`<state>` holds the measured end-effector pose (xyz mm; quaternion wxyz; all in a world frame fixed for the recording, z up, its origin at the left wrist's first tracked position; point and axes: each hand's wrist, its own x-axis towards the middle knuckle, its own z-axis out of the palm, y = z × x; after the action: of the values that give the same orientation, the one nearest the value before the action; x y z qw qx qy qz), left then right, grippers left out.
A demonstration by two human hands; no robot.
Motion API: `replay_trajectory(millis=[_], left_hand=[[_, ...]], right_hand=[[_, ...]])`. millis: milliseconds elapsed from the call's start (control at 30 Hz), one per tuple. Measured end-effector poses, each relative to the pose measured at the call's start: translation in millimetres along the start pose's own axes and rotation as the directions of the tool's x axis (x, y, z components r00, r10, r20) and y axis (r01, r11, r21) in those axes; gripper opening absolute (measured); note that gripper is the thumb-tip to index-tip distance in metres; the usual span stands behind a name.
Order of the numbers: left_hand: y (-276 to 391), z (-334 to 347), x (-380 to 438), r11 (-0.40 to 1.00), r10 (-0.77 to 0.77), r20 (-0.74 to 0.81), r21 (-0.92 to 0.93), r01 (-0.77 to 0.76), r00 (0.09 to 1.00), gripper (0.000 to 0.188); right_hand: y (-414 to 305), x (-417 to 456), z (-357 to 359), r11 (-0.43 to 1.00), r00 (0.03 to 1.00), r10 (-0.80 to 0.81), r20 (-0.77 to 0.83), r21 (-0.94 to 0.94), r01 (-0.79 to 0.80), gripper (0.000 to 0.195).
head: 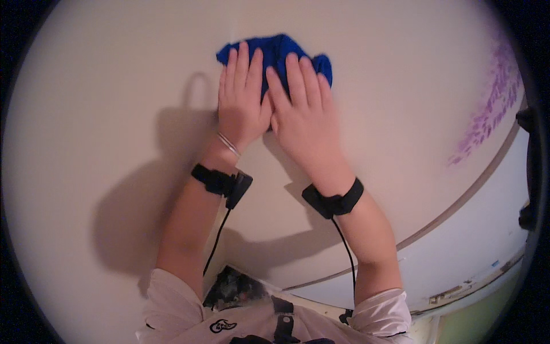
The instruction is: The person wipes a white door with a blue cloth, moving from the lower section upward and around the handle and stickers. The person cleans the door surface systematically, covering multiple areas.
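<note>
A bunched blue cloth [275,47] lies flat against a pale wall [378,107], high in the head view. My left hand [245,94] presses on its left part, palm down, with the fingers nearly straight. Beside it my right hand [303,107] presses on the right part, fingers slightly spread; the two thumbs meet or nearly meet over the cloth's lower middle. The palms hide much of the cloth. Each wrist wears a black strap with a small black device and a cable, and a thin silver bracelet [228,144] circles the left wrist.
Purple flower-like decoration [494,112] marks the wall at the right. Below it runs a grey-brown strip [464,200] bordering a whitish panel [455,236]. A dark patterned object [236,286] sits low in the corner near my body. Dark objects stand at the far right edge.
</note>
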<state>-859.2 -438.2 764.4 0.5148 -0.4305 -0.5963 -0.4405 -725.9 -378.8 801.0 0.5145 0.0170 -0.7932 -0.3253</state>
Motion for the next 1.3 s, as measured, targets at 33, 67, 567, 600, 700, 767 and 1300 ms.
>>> replay_trajectory(millis=[33,67,567,600,700,767,1300], left_hand=[[-3.6,2.1,-15.8,1.0,0.0,0.013,-0.011,0.0,1.0,0.064],[-3.4,4.1,-31.2,0.999,-0.034,0.083,-0.011,0.035,0.996,0.063],[55.3,31.0,-305.7,0.96,-0.267,0.594,0.099,0.26,0.759,0.061],[61.5,33.3,-283.5,0.966,-0.237,0.604,0.066,0.249,0.76,0.061],[72.4,41.1,-187.4,0.995,-0.039,0.351,-0.076,0.07,0.936,0.064],[87.9,40.6,-121.6,0.979,0.072,0.234,-0.2,-0.024,0.969,0.062],[154.3,50.2,-310.8,0.947,0.295,0.486,-0.263,-0.184,0.823,0.04]], right_hand=[[-7.8,-12.9,2.4,1.0,0.999,0.003,0.038,-0.009,-0.003,0.051],[-15.1,-28.4,5.5,1.0,0.997,0.007,0.077,-0.018,-0.005,0.053],[-85.3,-274.6,27.1,0.996,0.874,-0.027,0.486,0.09,-0.019,0.049],[-78.2,-272.1,21.8,0.998,0.888,0.024,0.459,0.047,-0.052,0.048],[-42.6,-220.0,-1.5,0.964,0.896,0.23,0.379,-0.215,-0.156,0.047],[-13.8,-196.6,-9.2,0.916,0.915,0.324,0.242,-0.322,-0.239,0.055],[-80.0,-417.6,-32.0,0.903,0.817,0.402,0.413,-0.324,-0.281,0.053]])
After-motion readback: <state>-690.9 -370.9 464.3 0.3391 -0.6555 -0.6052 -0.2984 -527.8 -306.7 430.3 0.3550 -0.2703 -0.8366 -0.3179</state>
